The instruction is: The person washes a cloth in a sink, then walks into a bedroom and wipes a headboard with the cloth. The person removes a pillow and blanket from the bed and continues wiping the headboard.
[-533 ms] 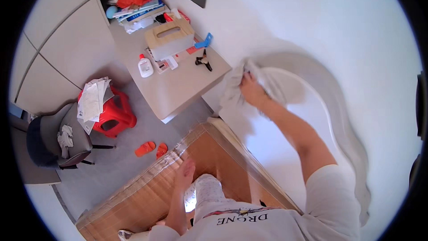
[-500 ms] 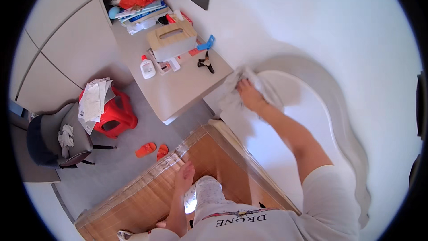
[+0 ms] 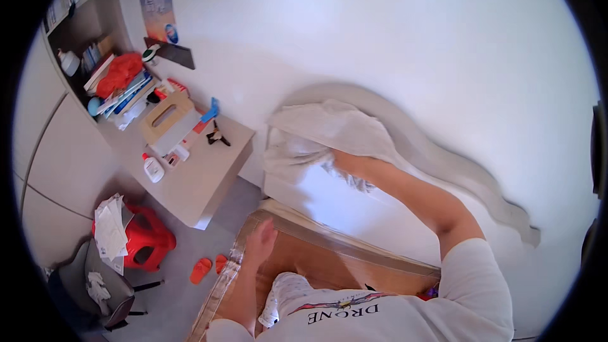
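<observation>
The 2 hands are well apart. The right hand (image 3: 341,161) reaches far forward into a light grey cloth (image 3: 332,125), a fold of which covers its fingers, so I cannot tell whether they grip it. The cloth lies around and beyond that hand, draped on a white panel (image 3: 305,191) with a wavy grey edge (image 3: 437,166). The left hand (image 3: 259,244) is loosely opened, fingers extended, above a brown surface (image 3: 307,248) nearer the body; whether it touches is unclear.

Beyond the left hand and to its left stands a tabletop (image 3: 193,187) with a tissue box (image 3: 170,121), a red-capped white bottle (image 3: 153,168) and a black clamp (image 3: 218,134). Left of that hand, 2 orange slippers (image 3: 201,271) lie on the floor; farther left are a red stool (image 3: 152,238) bearing papers (image 3: 111,228) and a grey chair (image 3: 114,284).
</observation>
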Demonstrator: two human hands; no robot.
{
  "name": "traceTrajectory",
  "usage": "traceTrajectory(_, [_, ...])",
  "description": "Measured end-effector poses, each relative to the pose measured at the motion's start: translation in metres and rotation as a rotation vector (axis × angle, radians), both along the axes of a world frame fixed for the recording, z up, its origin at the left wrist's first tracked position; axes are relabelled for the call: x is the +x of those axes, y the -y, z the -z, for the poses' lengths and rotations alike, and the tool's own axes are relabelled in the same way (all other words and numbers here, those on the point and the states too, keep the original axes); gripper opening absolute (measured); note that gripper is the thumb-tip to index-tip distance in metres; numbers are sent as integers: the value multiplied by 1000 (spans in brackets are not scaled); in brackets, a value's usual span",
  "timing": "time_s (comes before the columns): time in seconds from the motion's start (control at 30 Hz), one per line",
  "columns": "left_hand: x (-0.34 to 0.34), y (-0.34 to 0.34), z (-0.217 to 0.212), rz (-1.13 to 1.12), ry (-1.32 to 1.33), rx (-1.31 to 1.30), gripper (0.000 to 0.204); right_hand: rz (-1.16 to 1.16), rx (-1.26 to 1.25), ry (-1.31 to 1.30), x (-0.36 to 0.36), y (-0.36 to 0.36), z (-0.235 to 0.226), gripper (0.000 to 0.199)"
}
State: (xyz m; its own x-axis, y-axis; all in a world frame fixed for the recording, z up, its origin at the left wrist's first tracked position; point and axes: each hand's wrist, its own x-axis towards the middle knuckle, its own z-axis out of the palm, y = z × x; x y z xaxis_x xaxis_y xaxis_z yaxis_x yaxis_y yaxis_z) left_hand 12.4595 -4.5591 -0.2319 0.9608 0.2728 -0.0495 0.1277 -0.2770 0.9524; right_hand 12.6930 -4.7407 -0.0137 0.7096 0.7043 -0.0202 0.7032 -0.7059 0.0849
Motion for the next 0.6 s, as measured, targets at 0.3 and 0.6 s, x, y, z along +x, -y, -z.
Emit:
traceTrajectory(0.3, [54, 83, -53, 180, 59, -84, 39, 380, -143, 104, -75, 258, -37, 80])
traceTrajectory(0.6, [-87, 95, 51, 23, -247, -138, 39, 177, 60, 36, -35, 157, -30, 86])
